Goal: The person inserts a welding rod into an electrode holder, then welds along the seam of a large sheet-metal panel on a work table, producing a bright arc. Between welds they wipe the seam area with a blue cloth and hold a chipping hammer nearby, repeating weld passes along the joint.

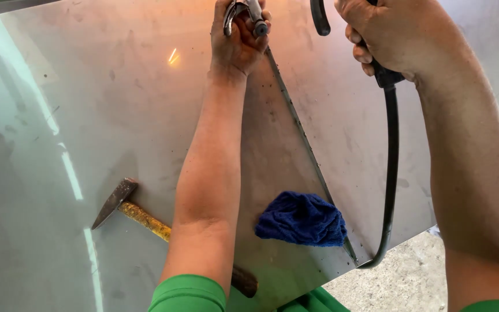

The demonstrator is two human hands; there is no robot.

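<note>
So the whole shot is basically a big sheet-metal table (116, 115), shiny and scuffed, with daylight glaring off it in streaks on the left and a bit of concrete floor (399, 277) peeking in at the bottom right.

From the head view, the person is leaning over it with both arms stretched to the far edge. The left hand (239, 43) is gripping a metal clamp tool (244, 14), fingers wrapped fully closed around its handles, right at the top end of a thin metal strip (307, 144) that's running diagonally down the sheet. Looks like it's being pinned there so the strip isn't sliding around.

The right hand (391, 34) is closed tight around a black torch-like handle (385, 72), and its black hose (391, 173) is hanging down past the table's edge, out of the way of the seam.

A crumpled blue rag (301, 219) is sitting just beside the strip's lower end, handy for wiping probably. A chipping hammer (145, 216) with a rusty yellowish handle is lying to the left, partly hidden under the left forearm, within easy reach.
</note>
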